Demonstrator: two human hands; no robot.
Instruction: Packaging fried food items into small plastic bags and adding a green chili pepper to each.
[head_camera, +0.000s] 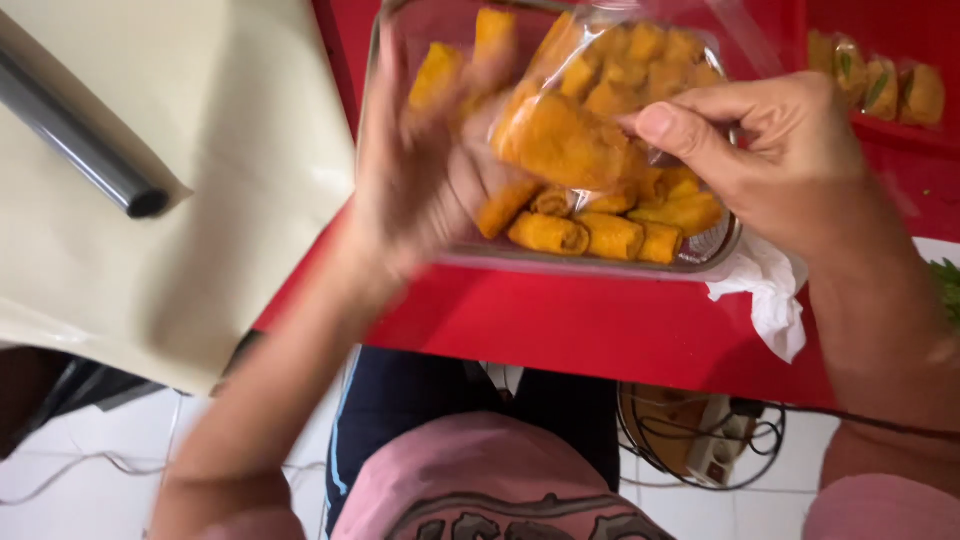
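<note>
Golden fried rolls (590, 232) fill the clear container (712, 252) that sits at the near edge of the red tabletop (560, 325), right in front of you. Your right hand (770, 160) is closed in a pinch, thumb pressed against curled fingers, gripping the clear plastic bag (620, 70) of the same rolls and holding it over the container. Your left hand (420, 170) is blurred; its fingers are spread and cupped around the left side of the bag, touching one large roll (560, 140) that presses against the plastic. Whether that hand truly grips or merely supports, you cannot tell from the blur. A crumpled white tissue (775, 295) hangs over the near edge of the tabletop, just beside the container's right corner. More wrapped snacks (880, 85) lie toward the far right corner. Off the left edge, a cream sheet (170, 200) carries a dark grey tube (80, 140).
</note>
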